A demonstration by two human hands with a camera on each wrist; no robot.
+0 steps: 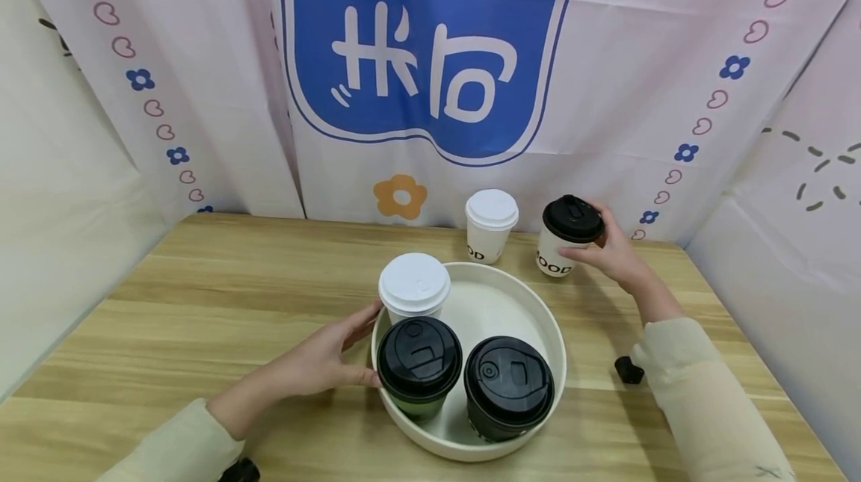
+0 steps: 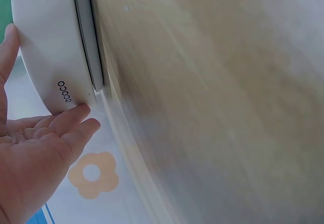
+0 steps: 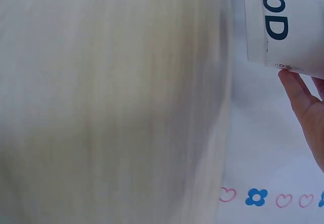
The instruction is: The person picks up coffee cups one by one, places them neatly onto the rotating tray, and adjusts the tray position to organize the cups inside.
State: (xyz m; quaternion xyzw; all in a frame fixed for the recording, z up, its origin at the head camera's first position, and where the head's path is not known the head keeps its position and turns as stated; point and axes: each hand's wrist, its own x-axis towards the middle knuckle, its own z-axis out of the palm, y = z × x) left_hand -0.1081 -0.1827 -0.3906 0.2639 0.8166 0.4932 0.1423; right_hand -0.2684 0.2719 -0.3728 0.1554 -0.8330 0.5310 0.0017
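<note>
Far right, the right hand (image 1: 613, 254) had thumb and fingers bent round the black-lidded white cup (image 1: 550, 249); its base showed clear of the table (image 1: 235, 303) edge, so it seemed lifted. With the grip so high, near the lid (image 1: 573, 217), that lid might have popped loose under a squeeze, or the cup tipped. A low swing to the left could have knocked the far white cup (image 1: 491, 226).

The left hand (image 1: 326, 359) was spread wide, thumb and fingertips resting against the outer left wall of the round tray (image 1: 498, 310), with nothing enclosed. A hard push there could have slid the tray right and toppled its cups (they stood on its left and near parts, leaving the far right bare).

Counted up: one tray; five lidded cups. Three stood in the tray: the white-lidded cup (image 1: 414, 289) far left, the green cup (image 1: 420, 364) near left, the dark cup (image 1: 509, 392) near right. Two were beyond it. Lids came to three black, two white.
</note>
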